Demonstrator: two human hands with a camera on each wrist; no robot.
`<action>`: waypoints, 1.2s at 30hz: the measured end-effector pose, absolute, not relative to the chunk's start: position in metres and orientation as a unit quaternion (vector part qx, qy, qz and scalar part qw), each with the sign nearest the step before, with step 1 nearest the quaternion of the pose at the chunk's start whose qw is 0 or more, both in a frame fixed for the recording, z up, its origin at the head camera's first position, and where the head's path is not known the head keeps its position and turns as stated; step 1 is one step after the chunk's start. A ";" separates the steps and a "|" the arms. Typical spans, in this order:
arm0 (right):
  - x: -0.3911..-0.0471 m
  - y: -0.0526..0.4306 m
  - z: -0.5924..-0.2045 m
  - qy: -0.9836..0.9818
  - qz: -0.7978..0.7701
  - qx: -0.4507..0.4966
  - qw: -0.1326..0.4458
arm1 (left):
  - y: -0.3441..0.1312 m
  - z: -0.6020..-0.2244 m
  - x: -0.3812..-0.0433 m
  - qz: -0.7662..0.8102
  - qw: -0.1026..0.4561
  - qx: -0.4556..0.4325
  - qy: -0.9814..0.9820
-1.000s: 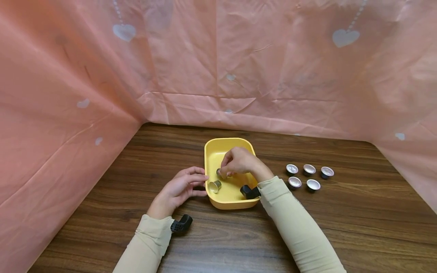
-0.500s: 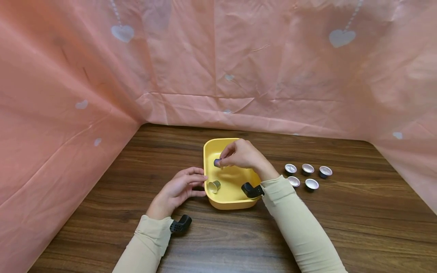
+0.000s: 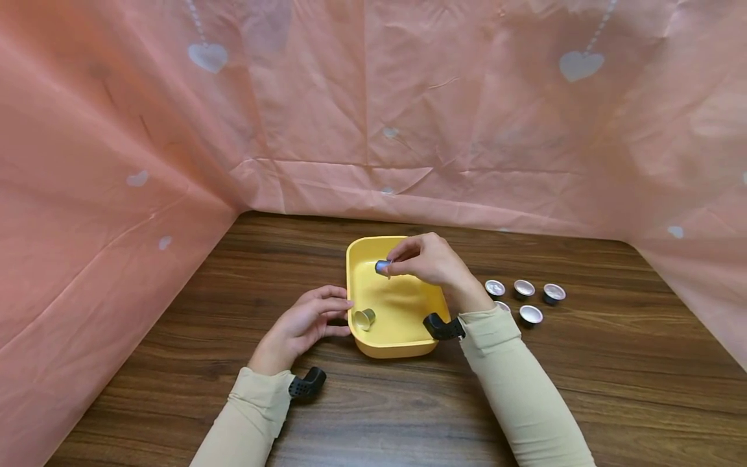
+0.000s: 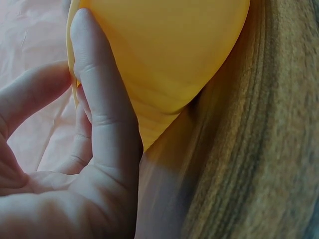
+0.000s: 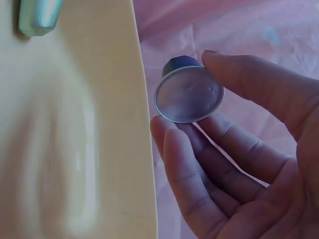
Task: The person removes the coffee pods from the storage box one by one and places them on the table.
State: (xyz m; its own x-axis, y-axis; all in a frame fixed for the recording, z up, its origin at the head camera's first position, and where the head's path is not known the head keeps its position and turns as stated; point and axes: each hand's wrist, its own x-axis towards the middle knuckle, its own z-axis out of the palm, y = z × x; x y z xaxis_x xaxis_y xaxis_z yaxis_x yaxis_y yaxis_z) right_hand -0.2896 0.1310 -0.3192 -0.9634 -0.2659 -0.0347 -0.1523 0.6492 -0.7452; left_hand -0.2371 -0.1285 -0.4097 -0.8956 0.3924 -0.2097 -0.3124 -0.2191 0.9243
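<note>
My right hand [image 3: 428,259] pinches a dark blue coffee capsule [image 3: 382,267] between thumb and fingers, over the far part of a yellow tray [image 3: 403,350]. In the right wrist view the capsule's silvery foil lid [image 5: 189,94] faces the camera. One gold-green capsule [image 3: 364,318] lies on its side in the tray's near left corner; its body [image 5: 42,15] also appears at the top left of the right wrist view. My left hand [image 3: 309,321] touches the tray's left side, its fairly straight fingertips at the rim, as the left wrist view shows.
Several dark capsules [image 3: 531,316] stand lid up on the wooden table [image 3: 262,259], right of the tray; my right forearm partly covers one. A pink curtain [image 3: 327,130] hangs along the back and sides.
My right hand has lifted the blue capsule from the tray's floor and moved it away from me and slightly right. My left hand stays at the tray's side.
</note>
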 end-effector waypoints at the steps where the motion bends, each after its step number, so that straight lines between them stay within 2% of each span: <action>1: -0.289 0.133 -0.319 0.902 -0.409 -0.114 0.072 | -0.129 -0.410 -0.237 0.780 0.226 0.034 0.582; 11: -0.284 0.150 -0.318 0.887 -0.440 -0.120 0.068 | -0.132 -0.409 -0.239 0.781 0.222 0.039 0.583; 21: -0.286 0.156 -0.321 0.834 -0.526 -0.112 0.120 | -0.131 -0.408 -0.240 0.778 0.221 0.030 0.587; 36: -0.284 0.170 -0.319 0.863 -0.486 -0.107 0.086 | -0.131 -0.407 -0.240 0.774 0.223 0.026 0.592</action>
State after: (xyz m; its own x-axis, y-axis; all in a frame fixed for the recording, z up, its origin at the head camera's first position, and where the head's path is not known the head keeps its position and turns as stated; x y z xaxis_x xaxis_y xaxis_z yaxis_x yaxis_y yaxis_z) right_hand -0.2841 0.1704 -0.3188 -0.9622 -0.2688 -0.0442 -0.1014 0.5042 -0.8576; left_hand -0.2398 -0.1314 -0.4070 -0.8992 0.3765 -0.2230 -0.3141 -0.2004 0.9280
